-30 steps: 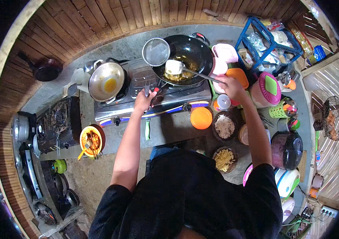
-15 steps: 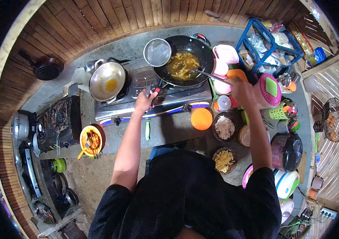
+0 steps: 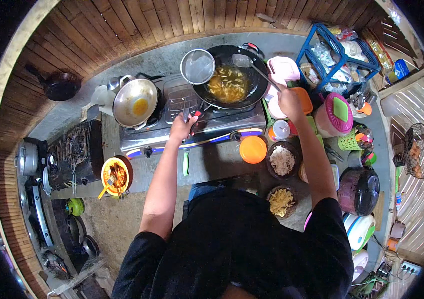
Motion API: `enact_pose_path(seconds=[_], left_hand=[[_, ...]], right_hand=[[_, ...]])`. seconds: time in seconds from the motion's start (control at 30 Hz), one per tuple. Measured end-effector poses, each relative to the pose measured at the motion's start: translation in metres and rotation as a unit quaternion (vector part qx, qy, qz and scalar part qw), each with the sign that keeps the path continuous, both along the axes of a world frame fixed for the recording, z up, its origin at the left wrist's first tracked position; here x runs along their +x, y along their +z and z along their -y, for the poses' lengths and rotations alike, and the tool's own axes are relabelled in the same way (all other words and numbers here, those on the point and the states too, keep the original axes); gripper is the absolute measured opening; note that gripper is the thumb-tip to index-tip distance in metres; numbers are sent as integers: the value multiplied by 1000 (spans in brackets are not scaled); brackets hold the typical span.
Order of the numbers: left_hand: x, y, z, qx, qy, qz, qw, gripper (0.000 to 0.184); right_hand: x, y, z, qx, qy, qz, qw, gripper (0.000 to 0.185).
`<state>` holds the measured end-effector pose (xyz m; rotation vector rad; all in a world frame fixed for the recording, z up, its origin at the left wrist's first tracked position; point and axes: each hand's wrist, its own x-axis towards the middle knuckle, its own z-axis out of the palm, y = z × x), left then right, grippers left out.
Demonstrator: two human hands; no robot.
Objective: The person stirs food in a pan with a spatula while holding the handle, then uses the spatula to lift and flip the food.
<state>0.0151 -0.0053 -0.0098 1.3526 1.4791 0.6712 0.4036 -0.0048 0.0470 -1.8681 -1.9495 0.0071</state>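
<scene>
My right hand (image 3: pixel 288 99) is closed around the long handle of a spatula (image 3: pixel 242 61), whose flat metal blade is raised over the far side of the black wok (image 3: pixel 258 84). Yellowish pieces (image 3: pixel 228 85) lie in bubbling oil in the wok. My left hand (image 3: pixel 183 127) is wrapped round the wok's red-and-black handle at the stove's front edge. A metal handle also runs into this grip, apparently from the round mesh strainer (image 3: pixel 197 67) at the wok's left rim; the fingers partly hide it.
Left of the wok, a lighter pan (image 3: pixel 134 97) with a little oil sits on the gas stove (image 3: pixel 172 137). An orange lid (image 3: pixel 253 149), a bowl of white food (image 3: pixel 281 159) and a bowl of yellow pieces (image 3: pixel 282 201) stand nearer me. A blue rack (image 3: pixel 317 55) is back right.
The spatula has come up out of the oil and moved to the wok's far side, its blade now in sight. My right hand has shifted slightly left and away from me. My left hand stays put.
</scene>
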Motion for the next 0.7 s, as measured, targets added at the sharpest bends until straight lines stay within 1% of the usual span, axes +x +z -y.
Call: enact_pose_path(seconds=[0.07,0.1,0.17,0.2,0.27,0.3,0.33,0.37,0.4,0.47,0.5,0.57,0.6,0.67,0.7], left_hand=[[-1,-5,0,8,-2,4,1000,30],[-2,-8,-2,11,-2,9,1000,30],[-3,-15,-4,14,-3,13,1000,30],[-4,-22,-6,20,-1,27,999,30],[-4,-19,-5,24,0,40,999,31],[-1,-6,-1,17,-3,21,1000,31],[0,2,2,10,-7,2,1000,30],[0,1,1,10,-7,1,1000,30],[-1,-3,0,6,-4,5,1000,30],[-1,-5,-1,1,-1,9,1000,30],[-1,-4,-1,3,-1,10,1000,30],[-1,-2,0,4,-2,11,1000,30],[-1,-5,-1,6,-1,12,1000,31],[-2,-10,-2,9,-1,14,1000,31],[-3,-16,-4,17,1,16,1000,31]], right_hand=[[3,-2,-3,-54,-19,-1,998,28],[6,-7,-5,-53,-20,-1,998,28],[7,-18,-9,-103,43,8,994,26],[7,-29,-12,-103,43,8,994,26],[6,-46,-16,-106,58,-79,990,26],[5,-45,-14,-106,58,-79,989,26],[3,-44,-13,-126,86,-118,981,28],[1,-42,-13,-144,114,-156,970,30],[-2,-33,-11,-144,114,-156,970,30],[-9,-14,-3,-228,99,-171,953,29],[-8,-15,0,-229,99,-171,953,29],[-2,-16,5,-135,135,-214,958,29],[2,-16,4,-135,134,-214,958,29],[10,-15,0,-55,150,-156,975,27],[9,-9,2,-55,149,-156,975,27]])
